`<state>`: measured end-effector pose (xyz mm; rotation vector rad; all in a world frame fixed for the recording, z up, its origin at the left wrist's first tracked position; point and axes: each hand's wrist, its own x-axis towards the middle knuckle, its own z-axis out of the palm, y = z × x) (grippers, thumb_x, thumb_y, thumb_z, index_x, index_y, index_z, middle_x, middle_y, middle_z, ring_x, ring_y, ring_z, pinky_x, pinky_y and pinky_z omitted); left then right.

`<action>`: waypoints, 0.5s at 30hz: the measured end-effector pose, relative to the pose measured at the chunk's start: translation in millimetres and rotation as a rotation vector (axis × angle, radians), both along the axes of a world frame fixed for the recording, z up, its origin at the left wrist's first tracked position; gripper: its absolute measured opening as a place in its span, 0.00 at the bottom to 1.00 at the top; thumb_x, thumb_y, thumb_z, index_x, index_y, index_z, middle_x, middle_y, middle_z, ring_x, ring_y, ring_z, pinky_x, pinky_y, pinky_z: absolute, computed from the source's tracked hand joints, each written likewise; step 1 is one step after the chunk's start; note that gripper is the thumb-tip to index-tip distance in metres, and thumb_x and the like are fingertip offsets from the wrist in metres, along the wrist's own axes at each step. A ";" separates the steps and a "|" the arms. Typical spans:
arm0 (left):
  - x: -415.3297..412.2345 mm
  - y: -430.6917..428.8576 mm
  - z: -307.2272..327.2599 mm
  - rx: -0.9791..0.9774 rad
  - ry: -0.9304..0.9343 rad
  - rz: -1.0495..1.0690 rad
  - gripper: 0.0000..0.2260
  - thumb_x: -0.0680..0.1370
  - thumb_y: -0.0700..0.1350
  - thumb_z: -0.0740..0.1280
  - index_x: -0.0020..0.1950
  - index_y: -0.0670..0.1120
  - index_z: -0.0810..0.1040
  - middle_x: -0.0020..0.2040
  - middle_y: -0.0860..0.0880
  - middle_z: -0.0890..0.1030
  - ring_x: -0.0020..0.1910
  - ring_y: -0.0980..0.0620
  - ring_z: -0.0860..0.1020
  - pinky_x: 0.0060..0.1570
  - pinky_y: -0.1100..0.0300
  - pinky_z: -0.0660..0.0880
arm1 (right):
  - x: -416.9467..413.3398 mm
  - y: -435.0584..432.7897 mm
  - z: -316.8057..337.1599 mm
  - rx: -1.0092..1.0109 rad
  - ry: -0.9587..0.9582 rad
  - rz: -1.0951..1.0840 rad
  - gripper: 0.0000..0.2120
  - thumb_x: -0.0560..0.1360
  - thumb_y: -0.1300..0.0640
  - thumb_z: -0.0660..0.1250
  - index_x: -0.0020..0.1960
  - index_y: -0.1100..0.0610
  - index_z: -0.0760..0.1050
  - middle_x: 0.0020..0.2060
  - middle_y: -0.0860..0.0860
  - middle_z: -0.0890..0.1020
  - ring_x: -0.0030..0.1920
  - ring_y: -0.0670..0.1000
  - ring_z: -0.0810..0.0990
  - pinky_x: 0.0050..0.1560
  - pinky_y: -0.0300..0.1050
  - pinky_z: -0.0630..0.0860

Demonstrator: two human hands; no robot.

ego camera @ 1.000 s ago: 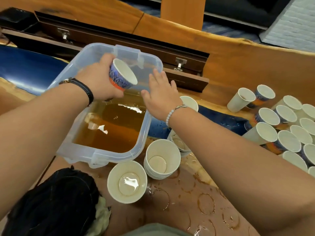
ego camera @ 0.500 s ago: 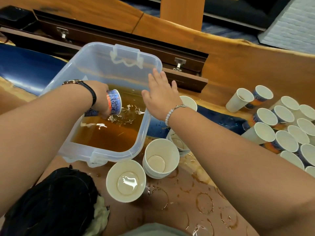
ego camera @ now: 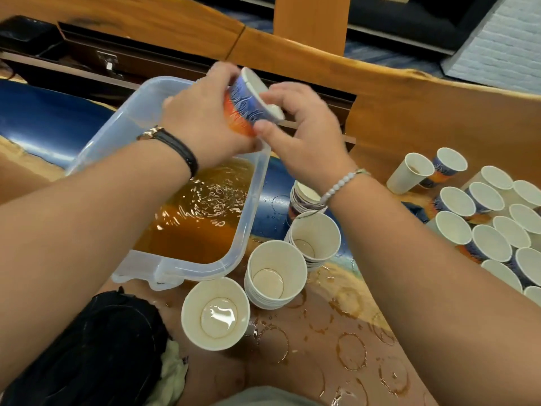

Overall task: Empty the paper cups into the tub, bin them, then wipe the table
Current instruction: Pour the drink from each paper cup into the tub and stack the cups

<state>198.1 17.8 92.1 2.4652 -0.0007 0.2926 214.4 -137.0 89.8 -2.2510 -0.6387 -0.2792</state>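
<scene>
A blue-and-orange paper cup (ego camera: 248, 105) lies tilted on its side in the air above the far right corner of the clear plastic tub (ego camera: 247, 224). My left hand (ego camera: 202, 118) grips its base and side. My right hand (ego camera: 301, 133) pinches its rim and lower wall. Rippling amber liquid (ego camera: 205, 218) fills the tub. Stacks of emptied cups (ego camera: 276, 275) (ego camera: 314, 238) stand just right of the tub, and one single cup (ego camera: 215, 313) holds a little liquid.
Several upright paper cups (ego camera: 486, 218) crowd the table's right side. A black bag (ego camera: 93, 347) with a pale cloth (ego camera: 172, 373) sits at the near left. Brown ring stains and drops (ego camera: 351, 350) mark the wet tabletop. A raised wooden edge (ego camera: 409, 92) runs behind.
My left hand tipped the cup into the tub, then lifted it up and to the right. My right hand left the tub's rim and closed on the cup.
</scene>
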 end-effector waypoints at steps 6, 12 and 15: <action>13.2 -44.5 -1.9 -0.114 -0.103 -0.156 0.40 0.62 0.62 0.75 0.70 0.53 0.64 0.64 0.53 0.71 0.63 0.51 0.71 0.64 0.47 0.68 | -1.1 -54.8 12.5 -0.120 -0.355 -0.164 0.08 0.74 0.55 0.65 0.48 0.58 0.80 0.44 0.52 0.81 0.46 0.53 0.73 0.44 0.42 0.65; 35.8 -66.8 -43.0 0.251 0.143 -0.070 0.32 0.76 0.54 0.64 0.77 0.52 0.55 0.78 0.48 0.53 0.77 0.47 0.49 0.73 0.38 0.45 | -2.7 -87.3 -13.4 -0.511 -0.186 -0.262 0.08 0.77 0.55 0.62 0.49 0.57 0.78 0.46 0.54 0.80 0.53 0.60 0.72 0.48 0.53 0.67; 35.9 -72.2 -55.6 0.323 0.265 -0.047 0.30 0.79 0.52 0.60 0.78 0.50 0.53 0.79 0.48 0.49 0.78 0.45 0.44 0.72 0.39 0.45 | -7.6 -85.8 -22.3 -0.640 -0.176 -0.253 0.09 0.78 0.54 0.61 0.52 0.55 0.78 0.51 0.52 0.80 0.56 0.58 0.72 0.50 0.51 0.66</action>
